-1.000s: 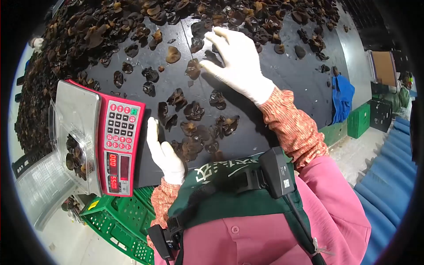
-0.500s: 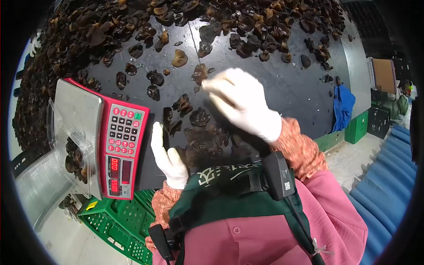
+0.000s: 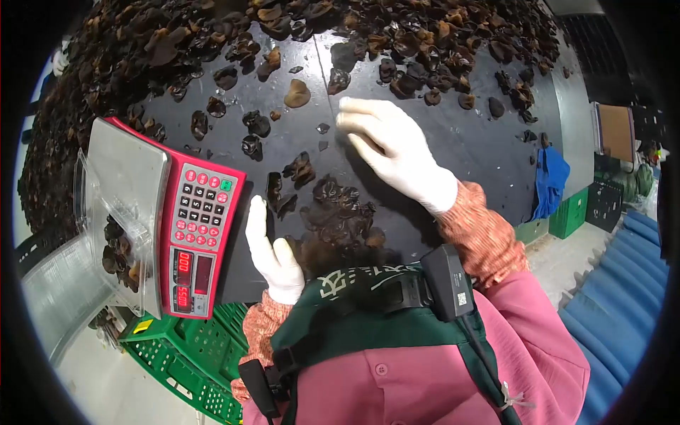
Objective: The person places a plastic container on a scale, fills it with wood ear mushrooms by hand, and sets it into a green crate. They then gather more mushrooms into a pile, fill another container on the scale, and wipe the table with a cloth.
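Note:
My left hand (image 3: 273,255), in a white glove, stands edge-on at the table by the scale, fingers straight and thumb apart. It holds nothing. A small heap of dark wood ear mushrooms (image 3: 340,216) lies to its right, close to my apron. My right hand (image 3: 397,149), also gloved, is over the middle of the table with its fingers slightly bent and the thumb apart. Nothing shows in it, though its underside is hidden. Loose wood ear pieces (image 3: 299,168) lie between the hands, and a paler brown piece (image 3: 297,93) sits beyond them.
A red digital scale (image 3: 205,205) stands at the left, with a clear plastic container (image 3: 142,248) of mushrooms on its plate. A large mushroom pile (image 3: 156,42) covers the table's far and left sides. A blue cloth (image 3: 551,180) hangs at the right edge; a green crate (image 3: 177,354) is below left.
My right hand has shifted slightly right, and its fingers show more sharply. The mushroom piece by its fingertips is no longer visible. My left hand has barely moved; the view has shifted a little.

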### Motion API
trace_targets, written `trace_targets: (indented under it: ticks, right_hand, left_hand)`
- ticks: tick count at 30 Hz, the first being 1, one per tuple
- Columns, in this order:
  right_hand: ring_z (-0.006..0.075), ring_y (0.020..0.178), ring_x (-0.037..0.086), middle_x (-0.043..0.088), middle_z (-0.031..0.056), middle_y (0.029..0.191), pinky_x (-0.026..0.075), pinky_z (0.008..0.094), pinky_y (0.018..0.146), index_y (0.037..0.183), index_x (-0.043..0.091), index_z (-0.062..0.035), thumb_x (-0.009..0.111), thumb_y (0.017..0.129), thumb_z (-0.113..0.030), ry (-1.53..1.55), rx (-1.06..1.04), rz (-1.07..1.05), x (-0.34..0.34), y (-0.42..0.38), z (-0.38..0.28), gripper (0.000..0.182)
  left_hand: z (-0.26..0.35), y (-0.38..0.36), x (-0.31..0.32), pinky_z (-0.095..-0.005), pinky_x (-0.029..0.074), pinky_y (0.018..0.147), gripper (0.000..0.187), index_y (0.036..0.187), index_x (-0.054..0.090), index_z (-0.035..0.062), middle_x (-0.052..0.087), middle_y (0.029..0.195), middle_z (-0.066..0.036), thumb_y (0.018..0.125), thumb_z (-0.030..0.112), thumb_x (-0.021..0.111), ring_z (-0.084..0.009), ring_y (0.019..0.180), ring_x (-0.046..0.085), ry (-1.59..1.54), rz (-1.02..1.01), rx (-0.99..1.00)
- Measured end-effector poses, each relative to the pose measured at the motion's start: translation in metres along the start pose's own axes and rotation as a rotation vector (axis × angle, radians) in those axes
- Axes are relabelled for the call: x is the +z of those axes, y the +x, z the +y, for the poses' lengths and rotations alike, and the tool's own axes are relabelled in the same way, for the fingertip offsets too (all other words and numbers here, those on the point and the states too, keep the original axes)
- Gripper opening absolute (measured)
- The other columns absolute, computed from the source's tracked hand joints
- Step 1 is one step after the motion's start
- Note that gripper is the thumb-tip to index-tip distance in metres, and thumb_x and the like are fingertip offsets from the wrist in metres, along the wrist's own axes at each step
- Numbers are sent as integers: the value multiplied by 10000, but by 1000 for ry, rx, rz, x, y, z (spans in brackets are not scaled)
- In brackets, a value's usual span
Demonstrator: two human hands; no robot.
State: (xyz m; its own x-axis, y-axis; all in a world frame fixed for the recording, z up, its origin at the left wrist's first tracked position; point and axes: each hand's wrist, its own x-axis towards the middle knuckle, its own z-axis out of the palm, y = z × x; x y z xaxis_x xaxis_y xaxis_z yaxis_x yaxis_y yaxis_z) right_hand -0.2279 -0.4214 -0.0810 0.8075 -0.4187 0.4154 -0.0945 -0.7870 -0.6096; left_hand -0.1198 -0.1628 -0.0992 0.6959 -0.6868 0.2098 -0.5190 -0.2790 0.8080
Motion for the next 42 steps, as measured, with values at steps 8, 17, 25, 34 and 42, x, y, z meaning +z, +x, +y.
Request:
trace_targets:
  ticks: [8, 17, 25, 34, 42]
  right_hand:
    - [327, 1320, 552, 596, 148, 1402, 457, 407, 1130, 1336, 601, -14, 560, 947, -109, -210, -302, -315, 22, -9, 15, 402]
    - [336, 1254, 603, 628, 194, 1330, 519, 401, 1053, 1317, 597, 21, 572, 942, -131, -263, -228, -599, -49, -73, 11, 405]
    - [254, 896, 626, 638, 96, 974, 531, 372, 714, 1002, 685, -30, 618, 801, -166, -372, -50, -989, -173, -225, -62, 252]
    - [398, 1354, 502, 512, 229, 1482, 374, 518, 1152, 1390, 561, -18, 734, 869, -377, -289, 134, -269, -88, -145, -59, 656]
    - [470, 1530, 221, 268, 337, 1607, 115, 614, 1244, 1533, 362, 47, 571, 882, -695, -415, 13, -604, -30, -131, -58, 1009]
  left_hand:
    - [-3, 0, 2, -443, 361, 1168, 572, 1469, 452, -100, 511, 1486, -255, 1077, 316, 447, -387, 1370, 502, -59, 25, 8]
    - [-4, -2, 2, -434, 350, 1182, 523, 1473, 447, -101, 508, 1491, -247, 1063, 222, 418, -369, 1389, 488, -95, 27, 9]
    - [-1, 0, 3, -421, 351, 1188, 487, 1456, 477, -96, 520, 1486, -231, 1019, 95, 379, -346, 1382, 500, -77, 25, 13]
    - [-4, -2, 0, -438, 360, 1198, 504, 1485, 417, -91, 486, 1512, -222, 1128, 238, 281, -334, 1396, 493, -220, 27, -57]
    - [8, -25, -52, -447, 264, 1242, 806, 1568, 324, -26, 357, 1613, -219, 862, 52, 706, -332, 1505, 344, 41, -244, -63]
